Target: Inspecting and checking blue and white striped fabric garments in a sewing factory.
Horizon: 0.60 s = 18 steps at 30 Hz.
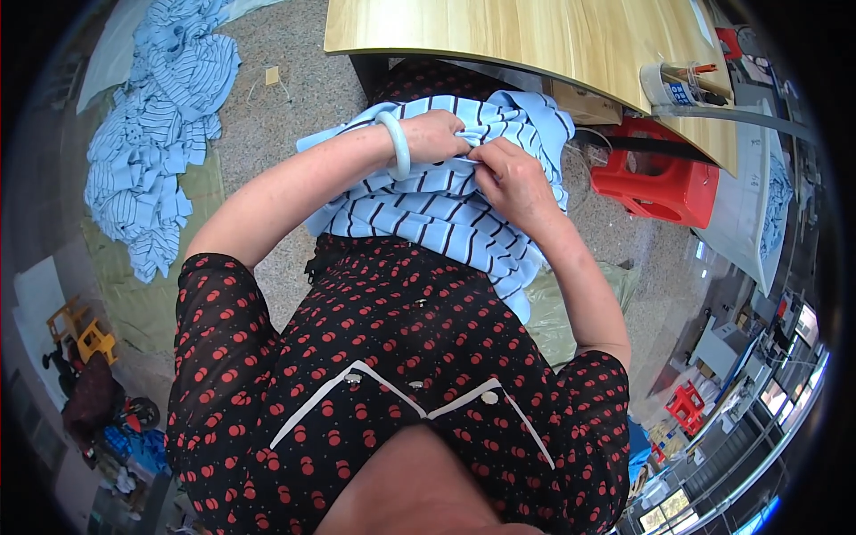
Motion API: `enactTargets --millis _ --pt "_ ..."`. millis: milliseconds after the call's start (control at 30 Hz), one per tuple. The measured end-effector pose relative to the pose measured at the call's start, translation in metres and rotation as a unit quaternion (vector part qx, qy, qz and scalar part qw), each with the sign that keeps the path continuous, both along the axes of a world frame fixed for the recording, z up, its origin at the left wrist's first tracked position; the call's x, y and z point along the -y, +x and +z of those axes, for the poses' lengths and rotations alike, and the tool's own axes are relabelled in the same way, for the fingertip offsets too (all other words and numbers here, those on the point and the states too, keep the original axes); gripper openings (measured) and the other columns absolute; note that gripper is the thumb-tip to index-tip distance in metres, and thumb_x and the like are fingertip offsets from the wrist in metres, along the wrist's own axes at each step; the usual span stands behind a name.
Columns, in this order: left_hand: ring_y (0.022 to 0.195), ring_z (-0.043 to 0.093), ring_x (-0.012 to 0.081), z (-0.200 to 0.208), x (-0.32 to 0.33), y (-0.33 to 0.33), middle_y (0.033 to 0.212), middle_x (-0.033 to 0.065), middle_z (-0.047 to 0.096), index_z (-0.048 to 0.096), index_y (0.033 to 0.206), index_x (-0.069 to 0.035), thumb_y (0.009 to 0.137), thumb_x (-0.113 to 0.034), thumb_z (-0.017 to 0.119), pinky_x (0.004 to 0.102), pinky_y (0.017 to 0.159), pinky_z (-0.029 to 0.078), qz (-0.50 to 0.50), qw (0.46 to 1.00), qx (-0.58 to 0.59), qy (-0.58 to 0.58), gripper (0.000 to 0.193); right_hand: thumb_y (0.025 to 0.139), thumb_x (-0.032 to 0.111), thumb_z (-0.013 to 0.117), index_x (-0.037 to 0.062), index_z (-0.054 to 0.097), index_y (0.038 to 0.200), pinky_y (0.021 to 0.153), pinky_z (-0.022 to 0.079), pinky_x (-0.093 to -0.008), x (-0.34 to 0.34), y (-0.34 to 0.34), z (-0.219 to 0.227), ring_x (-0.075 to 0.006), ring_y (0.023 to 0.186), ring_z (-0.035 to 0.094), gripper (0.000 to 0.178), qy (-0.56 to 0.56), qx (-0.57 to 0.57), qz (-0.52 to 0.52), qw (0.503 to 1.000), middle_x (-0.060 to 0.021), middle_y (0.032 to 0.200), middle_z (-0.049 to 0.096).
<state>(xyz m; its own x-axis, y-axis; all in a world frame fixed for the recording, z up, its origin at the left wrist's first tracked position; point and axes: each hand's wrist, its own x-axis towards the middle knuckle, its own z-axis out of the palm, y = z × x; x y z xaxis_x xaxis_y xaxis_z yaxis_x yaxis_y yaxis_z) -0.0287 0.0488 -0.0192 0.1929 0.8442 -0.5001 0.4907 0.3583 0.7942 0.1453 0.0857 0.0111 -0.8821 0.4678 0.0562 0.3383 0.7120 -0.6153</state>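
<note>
A light blue garment with dark and white stripes (419, 218) lies bunched over my lap. My left hand (431, 136), with a pale bangle (398, 147) on its wrist, has its fingers closed on a gathered bit of the cloth. Right beside it, my right hand (515, 183) pinches the same fabric between thumb and fingers. The two sets of fingertips nearly meet at one small fold. Whether anything small sits between them is hidden by the fingers.
Ahead stands a wooden table (499, 31) bearing a white tub of pens (673, 85). A red plastic stool (655, 183) is at the right. Striped blue cloth (156, 147) lies heaped on a green sheet (203, 187) at the left. A small tag (272, 77) lies on the floor.
</note>
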Motion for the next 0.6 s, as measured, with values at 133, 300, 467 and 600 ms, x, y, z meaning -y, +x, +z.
enactTargets --millis 133,300,467,600 --pt "0.058 0.047 0.0110 0.001 0.002 -0.002 0.063 0.0056 0.054 0.058 0.081 0.002 0.078 -0.021 0.052 0.0282 0.054 0.039 -0.003 1.000 0.022 -0.002 0.024 0.072 0.000 0.056 0.0017 0.057 0.084 0.061 0.046 -0.0332 0.002 -0.003 0.000 -0.0278 0.070 0.056 0.012 0.049 0.004 0.003 0.999 -0.0117 0.077 0.056" --pt "0.058 0.047 0.0100 -0.002 0.003 -0.003 0.061 0.0037 0.053 0.059 0.081 0.002 0.077 -0.021 0.052 0.0275 0.053 0.039 0.034 0.997 0.063 -0.032 0.024 0.072 0.000 0.057 0.0026 0.057 0.085 0.062 0.046 -0.0339 0.002 -0.003 -0.002 -0.0270 0.071 0.057 0.014 0.069 -0.010 -0.016 0.997 -0.0111 0.077 0.056" --pt "0.058 0.051 0.0159 0.002 0.009 0.001 0.062 0.0112 0.056 0.059 0.079 0.003 0.074 -0.022 0.054 0.0297 0.055 0.041 0.024 0.995 -0.044 0.089 0.026 0.070 0.000 0.057 0.0035 0.057 0.085 0.062 0.046 -0.0346 -0.001 -0.003 -0.005 -0.0264 0.072 0.057 0.015 0.111 -0.014 0.005 0.994 -0.0104 0.077 0.056" --pt "0.071 0.058 0.0334 0.018 0.014 -0.001 0.072 0.0226 0.058 0.060 0.076 0.003 0.069 -0.027 0.057 0.0368 0.067 0.045 0.020 0.999 0.009 0.023 0.031 0.070 -0.001 0.057 0.0036 0.056 0.085 0.063 0.046 -0.0344 -0.002 -0.003 -0.007 -0.0263 0.073 0.056 0.016 0.117 0.011 0.016 0.993 -0.0101 0.077 0.056"
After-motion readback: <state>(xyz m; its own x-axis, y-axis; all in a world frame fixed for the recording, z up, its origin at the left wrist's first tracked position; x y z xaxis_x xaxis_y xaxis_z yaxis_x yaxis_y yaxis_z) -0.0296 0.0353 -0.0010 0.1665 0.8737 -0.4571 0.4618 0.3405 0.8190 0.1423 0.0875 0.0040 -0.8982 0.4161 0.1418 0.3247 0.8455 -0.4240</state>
